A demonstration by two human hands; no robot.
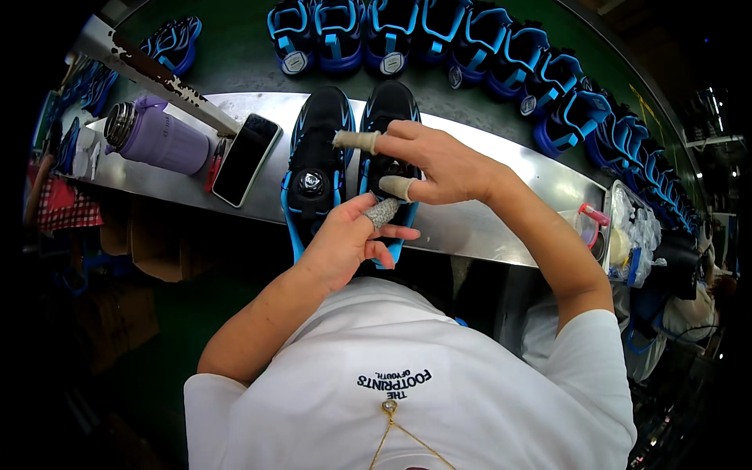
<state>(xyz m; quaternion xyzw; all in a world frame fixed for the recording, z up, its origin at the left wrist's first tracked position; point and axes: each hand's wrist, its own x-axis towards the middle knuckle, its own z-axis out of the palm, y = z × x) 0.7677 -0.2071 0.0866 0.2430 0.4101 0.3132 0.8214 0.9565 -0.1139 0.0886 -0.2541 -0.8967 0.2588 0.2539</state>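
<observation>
A pair of black shoes with blue trim lies side by side before me, toes pointing away. The left shoe point(314, 141) shows a round dial on its tongue. My right hand point(442, 166) reaches over the right shoe point(389, 106), with beige covers on its index finger and thumb. Those two fingers are spread apart, the thumb near the right shoe's dial. At that shoe's opening is my left hand point(342, 241), with a grey cover on one digit. Its thumb and index finger come together in a pinch, other fingers loose; what lies between is hidden.
A purple bottle point(160, 139), a phone point(246, 160) and a red-handled tool point(215, 166) lie left on the metal bench point(501, 168). A chipped white post point(160, 74) stands there. Rows of similar shoes point(479, 39) curve behind. A tray with plastic bags point(633, 231) stands right.
</observation>
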